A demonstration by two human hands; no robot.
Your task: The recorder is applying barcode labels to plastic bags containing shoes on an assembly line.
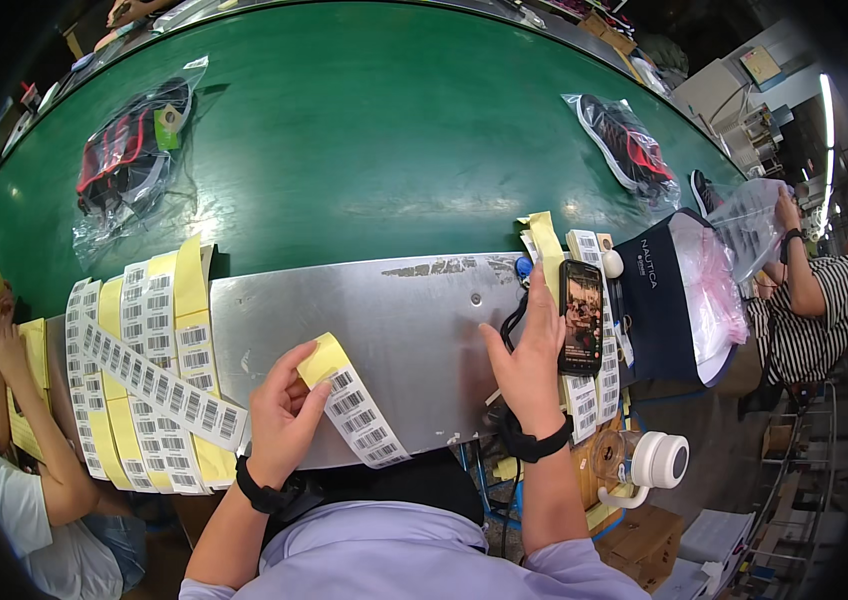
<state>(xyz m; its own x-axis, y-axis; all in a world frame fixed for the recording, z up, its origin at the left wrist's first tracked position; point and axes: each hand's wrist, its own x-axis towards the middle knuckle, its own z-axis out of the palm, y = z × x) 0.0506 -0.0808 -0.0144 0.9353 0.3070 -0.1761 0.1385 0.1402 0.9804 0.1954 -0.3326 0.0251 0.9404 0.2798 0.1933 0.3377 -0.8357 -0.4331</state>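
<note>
My left hand [287,408] pinches the upper end of a yellow-backed strip of barcode labels [357,413], which hangs down toward the near edge of the metal ledge [424,330]. Bare yellow backing shows at the strip's top. My right hand [532,355] is raised over the ledge, thumb and fingers apart, with nothing seen in it. Just right of it a smartphone [581,318] with a lit screen lies on more label strips [608,375]. To my left, several long label strips [152,370] hang side by side over the ledge, one lying slantwise across them.
Bagged black-and-red shoes [134,150] lie at the left of the green conveyor belt [374,130], another bagged shoe [627,150] at the right. A dark box [679,300] and a clear bottle with white lid [634,465] are at my right. Co-workers sit on both sides.
</note>
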